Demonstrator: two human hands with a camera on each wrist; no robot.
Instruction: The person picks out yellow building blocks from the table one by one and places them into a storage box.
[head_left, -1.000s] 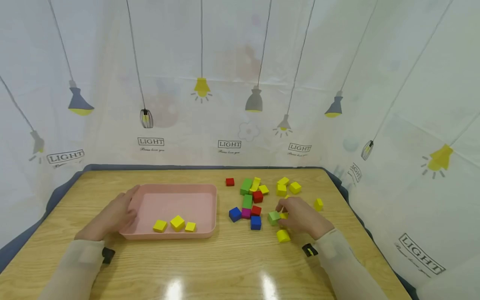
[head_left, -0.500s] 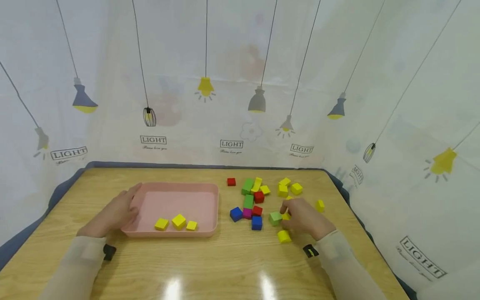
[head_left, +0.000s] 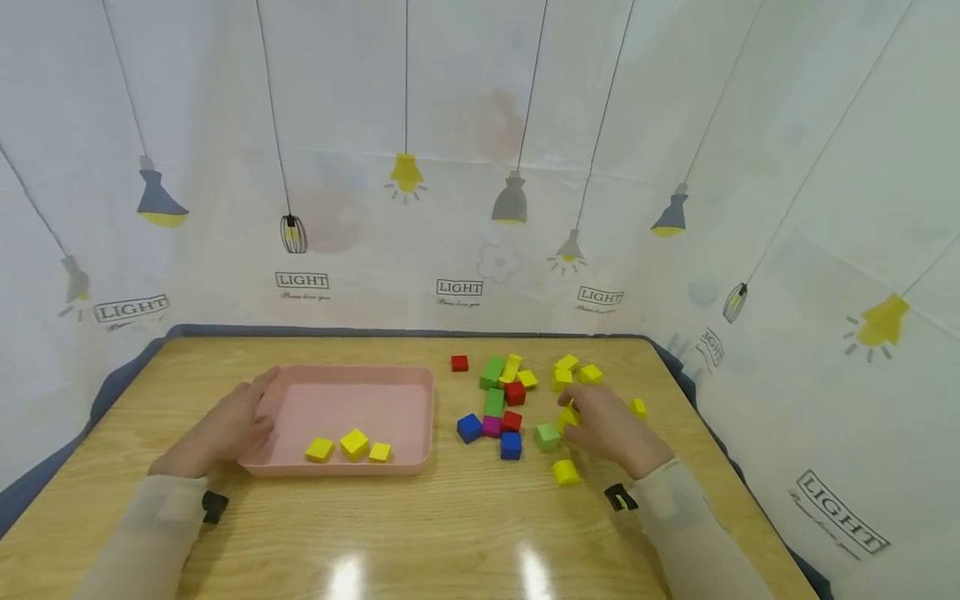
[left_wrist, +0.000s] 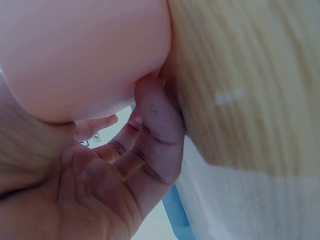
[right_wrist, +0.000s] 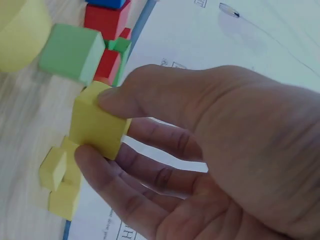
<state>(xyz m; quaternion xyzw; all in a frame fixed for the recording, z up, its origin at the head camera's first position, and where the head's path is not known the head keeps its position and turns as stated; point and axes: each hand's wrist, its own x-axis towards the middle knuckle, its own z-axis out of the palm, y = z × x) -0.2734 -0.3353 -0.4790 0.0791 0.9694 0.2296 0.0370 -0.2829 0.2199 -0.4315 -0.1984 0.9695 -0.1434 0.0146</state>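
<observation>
My right hand pinches a yellow cube block between thumb and fingertips, among the loose blocks on the right of the table. Just left of the fingers stands a light green block, and nearer me lies a rounded yellow block. At the left end of the pink tray, my left hand grips the wall, with the thumb over the rim. The left wrist view shows fingers curled against the tray's outside. Inside the tray, near its front wall, sit three yellow blocks.
Between the tray and my right hand lie red, green, purple and blue blocks. Several yellow blocks lie behind the right hand, with another to its right. A white sheet printed with lamps hangs around the wooden table.
My right hand has taken a yellow cube and shifted slightly back with it, away from the light green block. My left hand has stayed on the tray.
</observation>
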